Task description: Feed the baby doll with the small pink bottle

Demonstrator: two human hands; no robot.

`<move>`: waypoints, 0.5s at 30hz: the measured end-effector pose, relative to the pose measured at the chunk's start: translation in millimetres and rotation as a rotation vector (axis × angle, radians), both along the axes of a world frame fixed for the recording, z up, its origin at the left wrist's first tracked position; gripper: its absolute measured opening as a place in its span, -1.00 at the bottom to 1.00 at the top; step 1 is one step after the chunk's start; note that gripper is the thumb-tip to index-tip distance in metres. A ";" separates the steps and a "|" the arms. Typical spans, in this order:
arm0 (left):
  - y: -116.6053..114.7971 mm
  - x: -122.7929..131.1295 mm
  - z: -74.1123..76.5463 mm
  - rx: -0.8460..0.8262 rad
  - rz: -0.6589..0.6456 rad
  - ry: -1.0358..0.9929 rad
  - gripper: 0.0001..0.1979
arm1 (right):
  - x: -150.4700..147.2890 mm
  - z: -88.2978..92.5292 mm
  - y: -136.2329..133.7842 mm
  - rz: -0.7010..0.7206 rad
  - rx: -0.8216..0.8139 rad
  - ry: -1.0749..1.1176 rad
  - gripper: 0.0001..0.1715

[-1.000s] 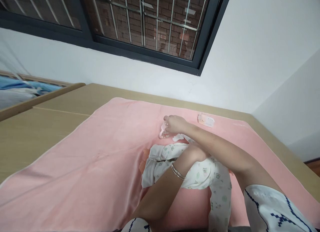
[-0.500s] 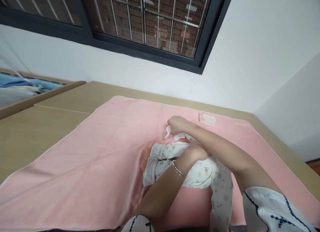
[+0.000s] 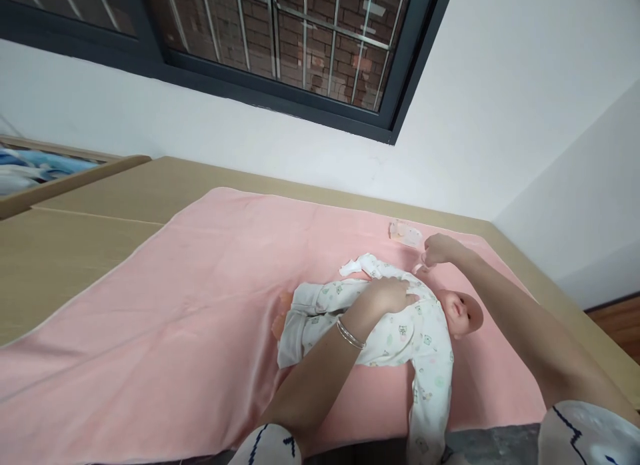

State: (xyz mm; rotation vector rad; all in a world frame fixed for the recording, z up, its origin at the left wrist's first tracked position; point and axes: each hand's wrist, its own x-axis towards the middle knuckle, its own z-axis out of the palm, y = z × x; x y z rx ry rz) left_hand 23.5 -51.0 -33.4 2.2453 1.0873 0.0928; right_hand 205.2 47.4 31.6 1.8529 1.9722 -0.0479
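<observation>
A baby doll (image 3: 459,313) in a white printed long-sleeved outfit (image 3: 385,338) lies on its back on a pink cloth (image 3: 200,305). Its head points right and its bare feet (image 3: 283,315) point left. My left hand (image 3: 393,295), with a silver bangle on the wrist, rests on the doll's chest, fingers spread. Beyond the doll's head, my right hand (image 3: 440,249) is closed on a small pale pink, loop-like thing (image 3: 420,266), too small to name. Near that hand, on the cloth, sits a clear plastic packet (image 3: 405,233).
Beneath the cloth is a wooden table (image 3: 100,251). A white wall and a dark-framed barred window (image 3: 280,98) rise behind it. At the far left, a wooden-edged tray (image 3: 75,178) contains blue and white fabric. One doll sleeve (image 3: 425,411) hangs toward the near edge.
My right hand has moved right with the pink loop-like thing, from above the doll's legs to beside its head. The doll's head and chest have come into view. My left hand stays on the doll.
</observation>
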 end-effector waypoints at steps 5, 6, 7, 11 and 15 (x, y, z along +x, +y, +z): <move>1.0 -1.0 -1.7 -0.008 -0.005 -0.015 -0.60 | 22.3 -16.7 -1.3 -0.094 -0.020 0.070 -0.56; 1.6 -1.1 -2.4 -0.007 -0.008 -0.015 -0.59 | 23.8 -18.5 0.0 -0.095 -0.024 0.081 -0.56; 2.3 -1.0 -3.2 -0.007 -0.012 -0.012 -0.59 | 24.8 -19.8 1.7 -0.092 -0.028 0.088 -0.54; 4.6 0.4 -5.8 -0.002 -0.015 0.010 -0.57 | 27.8 -18.5 7.3 -0.080 -0.036 0.103 -0.46; 4.6 1.2 -7.2 0.014 -0.007 0.008 -0.58 | 39.9 -3.0 5.1 -0.097 0.088 0.126 -0.34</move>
